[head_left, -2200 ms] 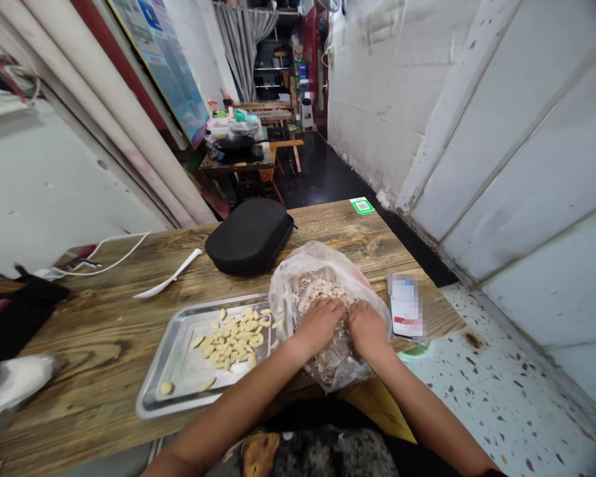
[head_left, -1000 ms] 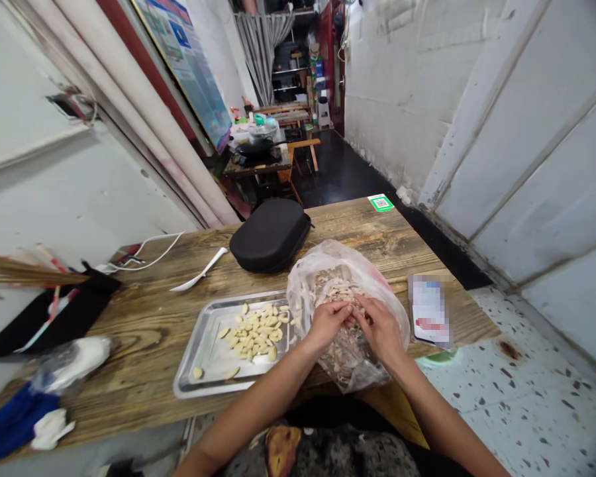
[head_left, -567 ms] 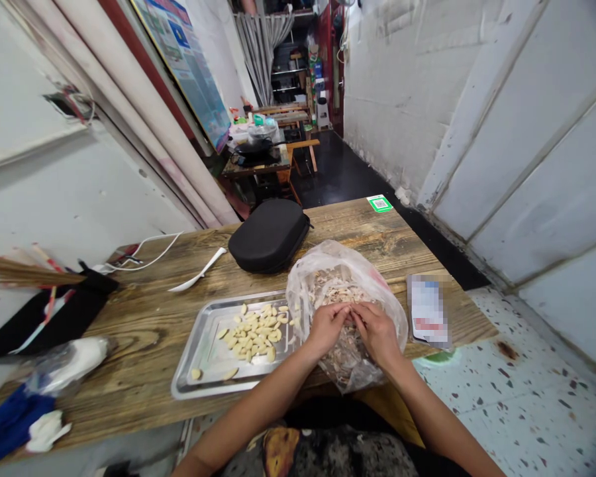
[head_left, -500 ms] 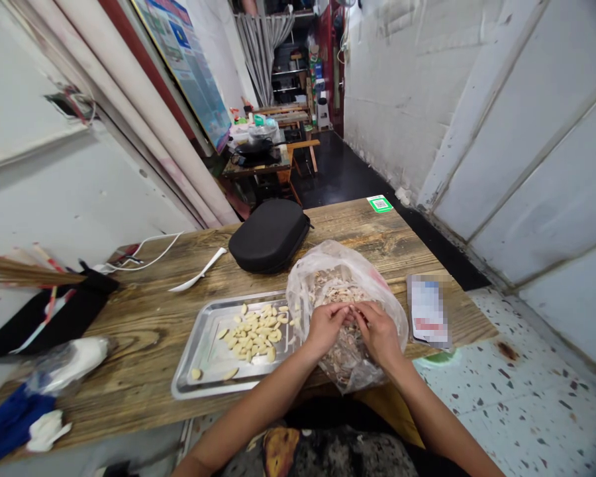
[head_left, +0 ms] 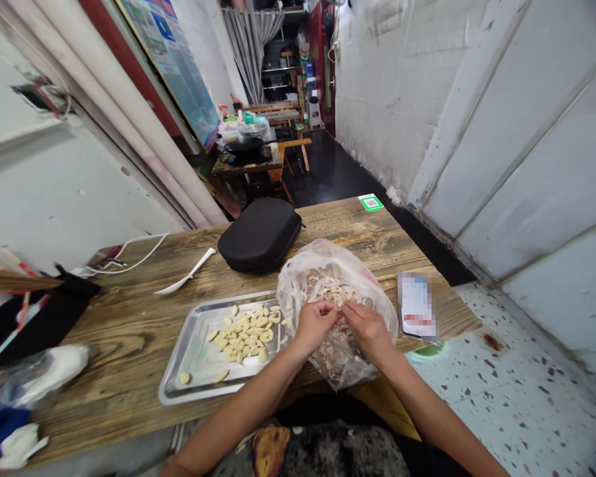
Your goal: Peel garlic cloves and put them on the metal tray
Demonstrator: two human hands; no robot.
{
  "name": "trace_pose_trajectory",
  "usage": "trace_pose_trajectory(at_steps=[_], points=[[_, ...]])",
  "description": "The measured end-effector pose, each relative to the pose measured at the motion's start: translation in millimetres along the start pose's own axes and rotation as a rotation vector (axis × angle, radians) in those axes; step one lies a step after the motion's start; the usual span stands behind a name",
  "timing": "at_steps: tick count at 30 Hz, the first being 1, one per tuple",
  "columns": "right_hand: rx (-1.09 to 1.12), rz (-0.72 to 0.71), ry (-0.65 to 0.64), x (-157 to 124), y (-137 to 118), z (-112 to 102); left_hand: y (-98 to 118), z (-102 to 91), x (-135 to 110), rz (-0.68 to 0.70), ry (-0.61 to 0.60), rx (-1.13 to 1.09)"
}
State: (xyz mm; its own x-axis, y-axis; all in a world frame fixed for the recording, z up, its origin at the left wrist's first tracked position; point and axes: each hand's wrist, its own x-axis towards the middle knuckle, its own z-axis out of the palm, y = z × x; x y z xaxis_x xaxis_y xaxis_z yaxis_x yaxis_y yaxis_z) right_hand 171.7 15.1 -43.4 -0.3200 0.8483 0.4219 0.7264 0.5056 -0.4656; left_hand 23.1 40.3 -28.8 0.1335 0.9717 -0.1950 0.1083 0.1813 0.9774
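Over the mouth of a thin clear plastic bag [head_left: 380,291], my left hand [head_left: 318,326] and my right hand [head_left: 367,328] meet with fingertips pinched together. Between them is a small garlic clove [head_left: 338,310], mostly covered by the fingers. Papery garlic skins and bits [head_left: 328,288] fill the open bag below. Left of the bag lies a shallow metal tray [head_left: 179,354], its right end partly under the bag's edge. Pale peeled garlic cloves [head_left: 246,334] are heaped on it, and a couple lie apart near its front edge.
Behind the tray are a black zip case [head_left: 259,235] and a white knife-shaped utensil [head_left: 186,273]. A blurred white packet [head_left: 417,306] lies right of the bag. A green QR card [head_left: 371,202] sits at the wooden table's [head_left: 129,318] far corner. White cable [head_left: 142,255] runs along the left.
The view has swung slightly, so everything sits a little further left. My fingers have shifted their pinch, with the right hand turned more over its fingertips. The cloves on the tray look the same.
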Motion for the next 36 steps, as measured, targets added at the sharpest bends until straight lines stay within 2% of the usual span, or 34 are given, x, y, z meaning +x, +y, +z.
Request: trace_pose_trajectory(at_steps=[3,6,9,11,13,16,20,24,31,36], points=[[0.163,0.086,0.092,3,-4,-1,1,1.3,0,0.022,0.029,-0.007],[0.509,0.332,0.207,6,-6,-1,-2,-0.4,1,0.057,0.037,0.042],[0.933,0.563,0.220,9,-5,-2,-6,-4.0,3,0.075,0.058,0.177],[1.122,0.620,0.206,9,-3,-2,-6,-6.3,3,0.092,0.078,0.240],[1.200,0.632,0.204,8,-1,-2,-4,-7.5,1,0.120,0.078,0.286],[1.168,0.601,0.186,5,1,-1,3,-6.8,-2,0.196,0.049,0.278],[0.964,0.487,0.149,2,-1,-3,12,-3.4,-7,0.276,0.031,0.192],[0.826,0.373,0.133,3,-5,-6,15,-1.9,-10,0.227,0.033,0.138],[0.635,0.304,0.153,-1,-4,-4,12,-2.5,-11,0.202,0.020,0.126],[0.623,0.286,0.155,-2,-3,-6,13,-2.0,-10,0.187,0.017,0.130]])
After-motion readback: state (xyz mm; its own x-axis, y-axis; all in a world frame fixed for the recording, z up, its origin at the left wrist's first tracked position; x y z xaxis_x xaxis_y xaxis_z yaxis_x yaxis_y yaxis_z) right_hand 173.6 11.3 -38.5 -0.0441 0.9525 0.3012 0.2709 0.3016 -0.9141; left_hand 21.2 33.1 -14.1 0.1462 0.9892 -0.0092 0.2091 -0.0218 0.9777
